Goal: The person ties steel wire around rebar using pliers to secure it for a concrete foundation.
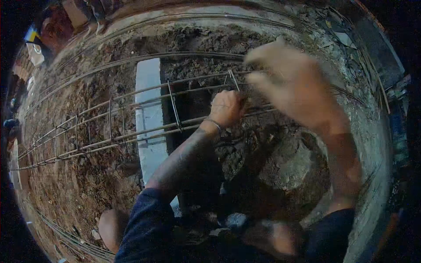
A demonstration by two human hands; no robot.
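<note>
A long rebar cage [109, 120], made of steel bars tied with rectangular stirrups, spans the view from the far left to beneath my hands. My left hand [226, 108] is closed in a fist on a tilted stirrup [233, 79] near the cage's right part; its fingertips are hidden. Above and to the right, my right hand [287, 74] is raised over the bars, smeared by motion. Its thumb and fingers look apart, with nothing visible between them. Another upright stirrup [173, 105] crosses the cage left of my left hand.
A white board [150, 114] lies under the cage, beside a dark pit. Rough soil [83, 184] surrounds it, with a round pale lump [291, 164] at lower right. Loose long bars [74, 241] lie at bottom left. A person's legs [97, 19] show at top left.
</note>
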